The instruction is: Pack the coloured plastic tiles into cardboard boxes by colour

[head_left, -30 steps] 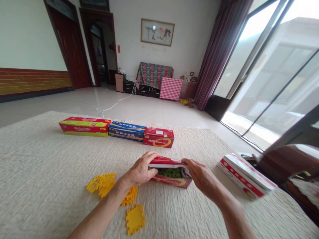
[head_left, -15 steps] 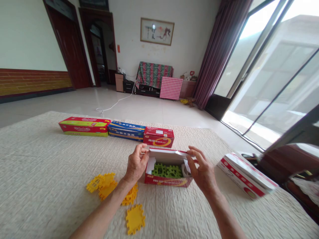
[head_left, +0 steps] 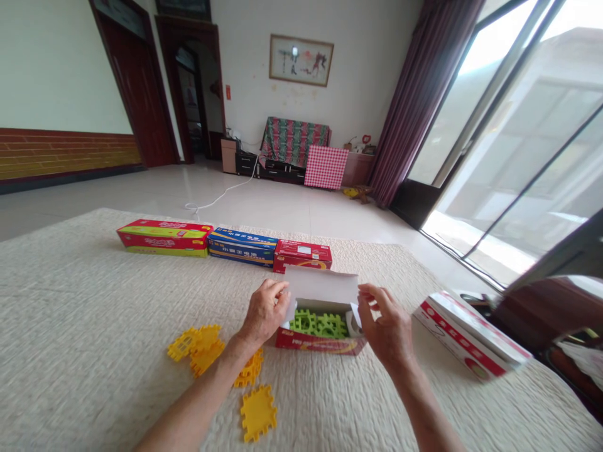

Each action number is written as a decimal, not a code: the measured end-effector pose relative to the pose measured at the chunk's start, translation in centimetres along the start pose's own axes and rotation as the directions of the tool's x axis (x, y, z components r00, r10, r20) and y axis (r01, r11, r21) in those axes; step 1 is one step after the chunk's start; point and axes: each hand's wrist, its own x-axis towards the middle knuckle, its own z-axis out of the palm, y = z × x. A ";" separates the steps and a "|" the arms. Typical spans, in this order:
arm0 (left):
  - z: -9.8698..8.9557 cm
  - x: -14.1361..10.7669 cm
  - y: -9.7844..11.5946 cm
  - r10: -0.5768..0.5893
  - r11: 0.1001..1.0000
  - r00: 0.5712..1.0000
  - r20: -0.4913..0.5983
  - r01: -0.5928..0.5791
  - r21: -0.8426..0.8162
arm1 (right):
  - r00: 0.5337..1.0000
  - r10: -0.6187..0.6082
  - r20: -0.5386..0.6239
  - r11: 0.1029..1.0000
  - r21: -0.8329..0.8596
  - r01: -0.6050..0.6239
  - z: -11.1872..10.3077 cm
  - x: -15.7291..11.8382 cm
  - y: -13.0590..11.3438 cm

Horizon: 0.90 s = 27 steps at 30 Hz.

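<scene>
Between my hands a red cardboard box (head_left: 320, 344) stands on the quilted cover with its white-lined lid (head_left: 321, 282) raised. Inside lie green interlocking toy panels (head_left: 318, 324), and a white ring-shaped thing (head_left: 352, 323) sits at the right end. My left hand (head_left: 264, 314) is closed at the box's left side, fingertips at the lid's edge and side flap. Over on the right, my right hand (head_left: 386, 320) has its fingers bent and closed at the lid's right edge and flap. Yellow interlocking panels (head_left: 206, 348) lie in a loose pile by my left forearm, with a single yellow panel (head_left: 259, 413) nearer me.
Beyond the open box stand a red-and-yellow box (head_left: 164, 238), a blue box (head_left: 242, 248) and another red box (head_left: 301, 252) in a row. A white-and-red box (head_left: 471, 339) lies to the right. The textured cover (head_left: 94, 314) spreads underneath everything.
The lid has swung further up and back, so its white inner face now shows fully. Both hands stay at the box's sides, their fingers lower against the lid's edges.
</scene>
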 end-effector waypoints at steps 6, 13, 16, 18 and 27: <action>-0.3 -0.4 0.5 0.118 0.972 0.990 0.073 -0.131 0.197 | 0.943 -0.006 0.334 0.984 -0.167 0.065 0.5 -0.6 0.7; -1.3 -0.1 1.4 0.060 0.972 0.984 0.165 -0.096 0.215 | 0.968 -0.017 0.250 0.993 -0.108 0.046 -0.2 -0.2 2.2; -2.2 0.5 1.1 0.051 0.971 0.993 0.104 -0.074 0.226 | 0.974 0.009 0.226 0.984 -0.178 0.032 -1.5 0.3 2.9; -2.8 0.8 0.7 0.043 0.962 0.996 0.073 -0.061 0.267 | 0.968 0.036 0.247 0.959 -0.280 0.035 -2.2 0.4 3.2; -3.6 1.0 0.2 -0.068 0.927 0.973 0.221 -0.020 0.374 | 0.922 0.098 0.374 0.990 -0.131 -0.052 -1.3 0.3 2.6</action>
